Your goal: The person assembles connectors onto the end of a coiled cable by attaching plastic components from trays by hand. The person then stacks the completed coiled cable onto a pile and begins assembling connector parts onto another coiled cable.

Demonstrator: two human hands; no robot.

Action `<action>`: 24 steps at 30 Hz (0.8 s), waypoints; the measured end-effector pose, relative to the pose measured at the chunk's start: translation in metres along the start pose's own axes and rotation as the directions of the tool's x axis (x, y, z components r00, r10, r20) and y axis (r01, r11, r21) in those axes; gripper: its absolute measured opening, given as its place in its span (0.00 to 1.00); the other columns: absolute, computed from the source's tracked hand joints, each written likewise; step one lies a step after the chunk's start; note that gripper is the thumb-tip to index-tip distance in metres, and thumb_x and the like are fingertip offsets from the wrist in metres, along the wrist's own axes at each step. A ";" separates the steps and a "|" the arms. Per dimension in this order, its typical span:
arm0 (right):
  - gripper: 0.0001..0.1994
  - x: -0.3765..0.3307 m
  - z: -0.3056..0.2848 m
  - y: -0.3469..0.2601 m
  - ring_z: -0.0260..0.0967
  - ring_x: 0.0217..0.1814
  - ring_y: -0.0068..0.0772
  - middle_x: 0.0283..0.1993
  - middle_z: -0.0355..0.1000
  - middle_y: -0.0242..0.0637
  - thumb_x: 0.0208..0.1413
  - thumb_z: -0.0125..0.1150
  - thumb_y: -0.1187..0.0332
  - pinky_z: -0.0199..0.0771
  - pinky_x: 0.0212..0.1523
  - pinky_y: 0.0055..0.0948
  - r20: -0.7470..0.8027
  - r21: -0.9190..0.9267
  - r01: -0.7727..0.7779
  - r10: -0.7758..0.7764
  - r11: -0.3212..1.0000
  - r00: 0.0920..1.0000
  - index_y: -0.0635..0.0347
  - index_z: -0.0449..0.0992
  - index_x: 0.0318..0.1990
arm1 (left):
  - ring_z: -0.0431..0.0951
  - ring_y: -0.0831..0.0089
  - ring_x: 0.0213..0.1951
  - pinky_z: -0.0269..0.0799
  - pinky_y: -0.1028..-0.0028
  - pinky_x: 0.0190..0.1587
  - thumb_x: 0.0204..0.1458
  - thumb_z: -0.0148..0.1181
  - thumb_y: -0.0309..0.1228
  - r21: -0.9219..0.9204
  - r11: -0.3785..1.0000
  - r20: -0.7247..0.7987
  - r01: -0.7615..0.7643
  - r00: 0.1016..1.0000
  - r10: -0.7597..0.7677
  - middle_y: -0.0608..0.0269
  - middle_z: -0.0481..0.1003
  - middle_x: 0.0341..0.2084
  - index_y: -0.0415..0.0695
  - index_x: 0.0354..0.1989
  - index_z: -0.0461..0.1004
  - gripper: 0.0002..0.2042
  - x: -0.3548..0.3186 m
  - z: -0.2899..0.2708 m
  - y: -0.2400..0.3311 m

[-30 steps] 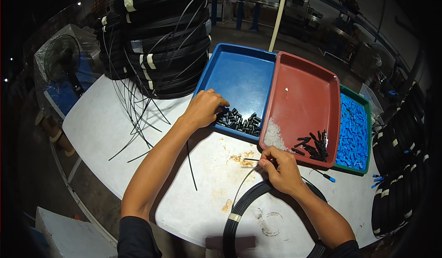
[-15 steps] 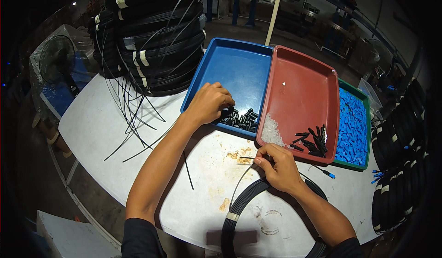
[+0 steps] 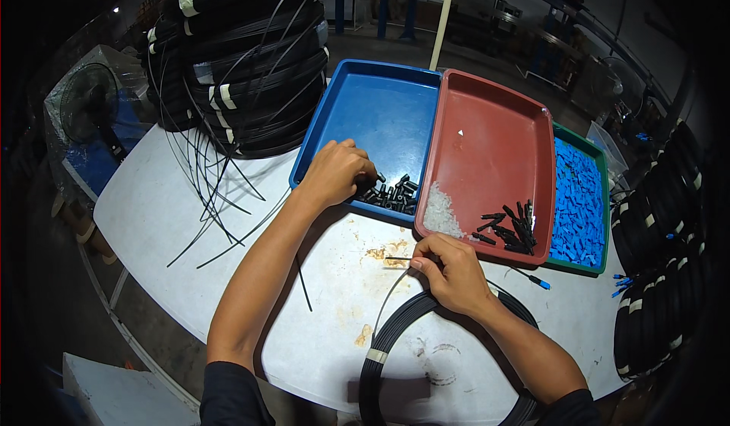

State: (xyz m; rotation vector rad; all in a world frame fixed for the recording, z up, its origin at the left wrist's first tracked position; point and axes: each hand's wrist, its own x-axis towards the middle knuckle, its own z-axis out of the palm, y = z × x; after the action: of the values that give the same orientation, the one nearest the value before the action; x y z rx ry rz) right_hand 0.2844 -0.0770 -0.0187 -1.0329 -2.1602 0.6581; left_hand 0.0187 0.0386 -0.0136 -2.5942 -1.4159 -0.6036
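Shifting slightly rightward in the blue tray (image 3: 380, 114) since a second ago, my left hand (image 3: 338, 173) is curling its fingers down at the small black pieces (image 3: 395, 197); I cannot tell whether they are closing on one. My right hand (image 3: 454, 274) is pinching a black cable (image 3: 397, 258) between thumb and fingers, its short end pointing left over the table (image 3: 334, 365), nearer me than the trays. A taped coil (image 3: 395, 321) is lying beneath that hand, one strand running up to it. Beyond, the red tray (image 3: 494, 152) is holding clear bits (image 3: 439, 213) and black plugs (image 3: 521, 232), and stacked coils (image 3: 251, 68) are standing to the left. If my pinch is slackening, the cable could be springing away with its curl; if my fingers are sweeping too hard, pieces could be spilling over the rim.
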 end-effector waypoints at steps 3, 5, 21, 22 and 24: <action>0.05 0.000 0.000 0.000 0.74 0.37 0.52 0.35 0.74 0.48 0.57 0.63 0.74 0.71 0.40 0.42 0.005 -0.001 0.005 -0.005 1.000 1.000 0.67 0.75 0.36 | 0.76 0.65 0.39 0.69 0.66 0.42 0.44 0.68 0.22 -0.043 0.998 -0.055 0.034 0.998 -0.037 0.66 0.82 0.32 0.50 0.33 0.87 0.10 -0.001 0.003 -0.001; 0.05 0.001 0.001 -0.001 0.74 0.37 0.52 0.35 0.74 0.48 0.57 0.63 0.74 0.71 0.40 0.42 0.008 0.006 0.005 -0.006 1.000 1.000 0.67 0.75 0.36 | 0.76 0.64 0.38 0.70 0.65 0.42 0.44 0.69 0.23 -0.049 0.997 -0.061 0.056 0.996 -0.059 0.66 0.82 0.30 0.49 0.33 0.87 0.08 -0.002 0.005 -0.002; 0.06 0.000 0.001 0.001 0.74 0.37 0.53 0.34 0.74 0.49 0.58 0.63 0.73 0.71 0.40 0.43 0.006 0.001 0.013 -0.013 1.000 1.000 0.67 0.75 0.36 | 0.76 0.66 0.42 0.68 0.67 0.45 0.42 0.72 0.27 0.021 1.000 -0.132 0.023 0.991 -0.020 0.69 0.83 0.41 0.52 0.36 0.88 0.11 0.011 0.015 0.015; 0.06 0.001 0.001 0.002 0.74 0.37 0.53 0.34 0.74 0.49 0.58 0.63 0.73 0.71 0.40 0.43 0.006 0.001 0.012 -0.012 1.000 1.000 0.67 0.75 0.36 | 0.76 0.66 0.42 0.68 0.67 0.45 0.42 0.72 0.27 0.020 1.000 -0.132 0.022 0.991 -0.019 0.69 0.83 0.41 0.52 0.36 0.88 0.11 0.011 0.015 0.016; 0.06 0.001 0.001 0.002 0.74 0.37 0.53 0.34 0.74 0.49 0.58 0.63 0.72 0.71 0.40 0.43 0.010 -0.002 0.005 -0.005 1.000 1.000 0.67 0.75 0.36 | 0.75 0.67 0.42 0.66 0.67 0.44 0.42 0.71 0.25 0.035 0.999 -0.050 0.000 0.999 0.001 0.70 0.82 0.43 0.52 0.36 0.88 0.11 0.013 0.014 0.018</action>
State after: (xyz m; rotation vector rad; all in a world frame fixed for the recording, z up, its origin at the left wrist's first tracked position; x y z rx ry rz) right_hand 0.2842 -0.0754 -0.0203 -1.0264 -2.1714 0.6599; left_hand 0.0436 0.0427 -0.0195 -2.5344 -1.3981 -0.6328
